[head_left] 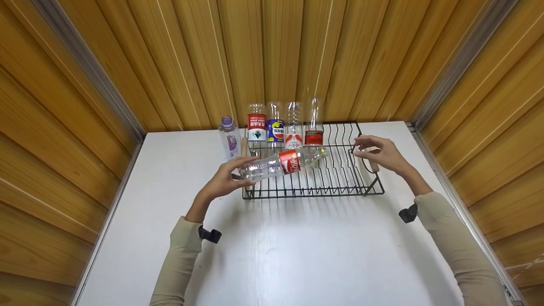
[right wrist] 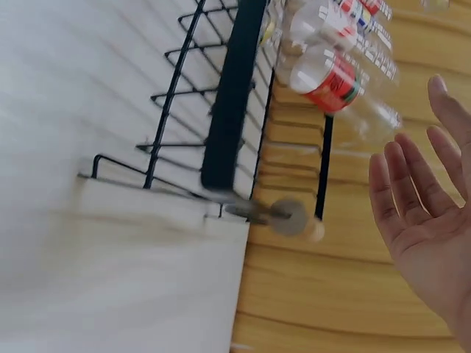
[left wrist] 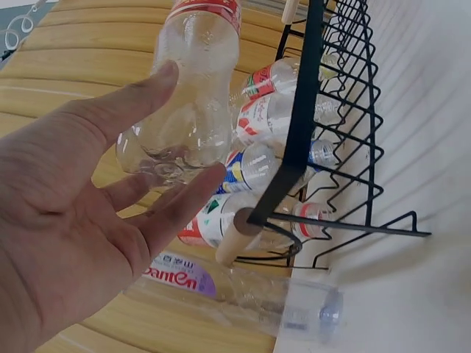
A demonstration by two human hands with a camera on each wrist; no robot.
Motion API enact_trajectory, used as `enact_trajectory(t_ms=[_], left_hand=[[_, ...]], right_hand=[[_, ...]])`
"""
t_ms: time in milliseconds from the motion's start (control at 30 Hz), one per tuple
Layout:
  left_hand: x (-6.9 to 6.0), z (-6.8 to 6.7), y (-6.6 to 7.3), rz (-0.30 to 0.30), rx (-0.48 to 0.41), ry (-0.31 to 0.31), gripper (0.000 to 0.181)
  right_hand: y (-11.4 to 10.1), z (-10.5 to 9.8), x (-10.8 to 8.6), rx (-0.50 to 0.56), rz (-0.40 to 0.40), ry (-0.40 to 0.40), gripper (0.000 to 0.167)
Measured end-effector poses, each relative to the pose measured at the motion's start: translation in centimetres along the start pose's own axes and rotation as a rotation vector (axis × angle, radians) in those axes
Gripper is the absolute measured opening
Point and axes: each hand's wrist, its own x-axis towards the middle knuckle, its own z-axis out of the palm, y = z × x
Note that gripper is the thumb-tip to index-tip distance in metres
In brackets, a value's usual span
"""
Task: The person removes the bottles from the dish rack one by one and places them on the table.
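A clear bottle with a red label (head_left: 290,162) lies nearly sideways above the black wire rack (head_left: 314,196), its neck toward the right. My left hand (head_left: 227,178) grips its base end; in the left wrist view the thumb and fingers of that hand (left wrist: 96,198) are around the bottle's lower part (left wrist: 193,95). Beside the rack's right wooden handle, my right hand (head_left: 380,155) holds nothing, fingers loosely bent. The right wrist view shows that hand (right wrist: 434,213) with its fingers apart from the bottles.
Four bottles stand in a row at the rack's back left, among them a red-and-white labelled one (head_left: 256,127) and a blue-labelled one (head_left: 275,130). Left of the rack stands a bottle with a purple cap (head_left: 230,140). Wood-patterned walls (head_left: 280,55) enclose the white table (head_left: 272,255).
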Motion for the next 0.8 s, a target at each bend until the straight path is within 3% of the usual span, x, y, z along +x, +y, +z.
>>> enact_trajectory(t_ms=[167, 400, 567, 800], left_hand=[[-0.6, -0.5, -0.9, -0.03, -0.056, 0.056, 0.073], [-1.8, -1.3, -2.6, -0.118, -0.167, 0.13, 0.076], [-2.7, -1.9, -3.8, -0.172, -0.24, 0.203, 0.075], [-3.6, -2.5, -5.3, -0.182, -0.384, 0.295, 0.077]], right_hand=[[3.5, -1.0, -0.5, 0.016, 0.054, 0.039, 0.041], [4.1, -1.6, -1.4, -0.012, 0.144, 0.106, 0.042], [6.4, -1.9, -1.6, -0.046, 0.205, 0.05, 0.05], [7.6, -2.3, -1.5, 0.163, 0.23, -0.037, 0.059]])
